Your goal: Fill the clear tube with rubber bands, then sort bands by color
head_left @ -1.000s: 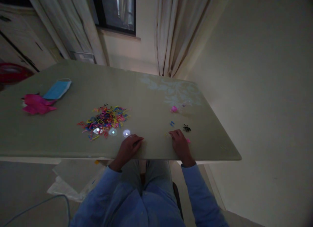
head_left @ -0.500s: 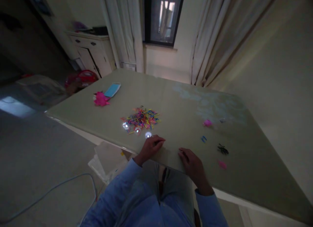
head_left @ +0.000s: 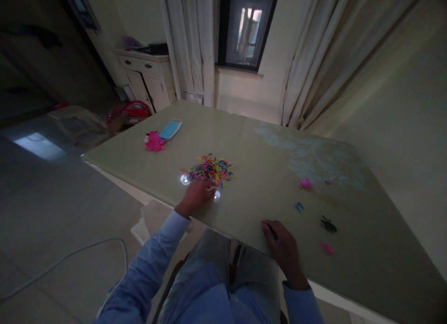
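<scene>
A loose pile of thin, many-coloured strands (head_left: 218, 167), like small rubber bands, lies on the table. My left hand (head_left: 198, 194) is at the pile's near edge, fingers bent down and pressed together; whatever is between them is hidden. My right hand (head_left: 282, 240) rests by the table's front edge with its fingers curled in, and I cannot make out what they hold. Just beyond it lies a small yellow strand (head_left: 285, 220). Farther right are a few blue strands (head_left: 299, 206) and a small heap of black strands (head_left: 328, 224).
The pale table (head_left: 244, 151) has a blue face mask (head_left: 170, 129) and a crumpled pink piece (head_left: 155, 142) at its far left. Small pink pieces lie at right, one near (head_left: 327, 248) and one farther (head_left: 305, 183). A clear scrap (head_left: 328, 181) sits beside the farther one.
My left hand has moved left to the pile of strands. My right hand stays near the front edge, and a yellow strand now shows beside it. The view has shifted slightly.
</scene>
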`<state>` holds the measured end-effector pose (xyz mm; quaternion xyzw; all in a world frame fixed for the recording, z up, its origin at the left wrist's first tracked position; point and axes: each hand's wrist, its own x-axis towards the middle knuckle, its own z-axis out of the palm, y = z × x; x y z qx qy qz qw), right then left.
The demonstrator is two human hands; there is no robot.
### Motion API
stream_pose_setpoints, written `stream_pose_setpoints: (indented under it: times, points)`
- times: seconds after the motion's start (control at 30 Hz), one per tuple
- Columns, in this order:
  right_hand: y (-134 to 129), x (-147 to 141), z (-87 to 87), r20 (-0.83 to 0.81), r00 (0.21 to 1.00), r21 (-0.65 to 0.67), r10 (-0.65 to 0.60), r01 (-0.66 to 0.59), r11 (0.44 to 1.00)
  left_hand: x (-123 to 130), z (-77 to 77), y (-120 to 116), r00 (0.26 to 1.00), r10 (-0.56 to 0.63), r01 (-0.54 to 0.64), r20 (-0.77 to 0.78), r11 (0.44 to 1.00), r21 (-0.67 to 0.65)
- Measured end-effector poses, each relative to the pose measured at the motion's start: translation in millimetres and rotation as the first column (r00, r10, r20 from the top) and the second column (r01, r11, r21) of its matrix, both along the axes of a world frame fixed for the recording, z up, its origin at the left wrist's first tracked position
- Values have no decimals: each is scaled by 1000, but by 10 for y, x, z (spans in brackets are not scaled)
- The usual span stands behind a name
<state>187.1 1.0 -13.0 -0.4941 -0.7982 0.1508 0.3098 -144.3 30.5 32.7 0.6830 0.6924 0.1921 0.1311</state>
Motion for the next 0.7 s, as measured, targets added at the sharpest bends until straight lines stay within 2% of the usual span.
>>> stream_pose_setpoints:
  times: [0.07, 0.17, 0.43, 0.6, 0.7]
  points:
    - [0, -1, -7, -7, 1000, 9, -4, 4, 1000, 144, 45, 66, 997, -14, 8, -76, 997, -80]
    - [-12, -2, -17, -20, 1000, 18, 1, 0, 1000, 296, 85, 136, 987, -21, 0, -160, 991, -134]
    - [-28, -2, -46, -61, 998, 7, -9, 9, 1000, 373, 31, 201, 971, -1, -39, -241, 986, -161]
    - [-24, -4, -53, -73, 997, -4, -4, 4, 1000, 398, -9, 210, 971, 21, -56, -239, 988, -142]
    - [-27, -9, -27, -78, 997, -16, -1, 0, 1000, 345, -82, 173, 991, 58, -63, -124, 997, -34]
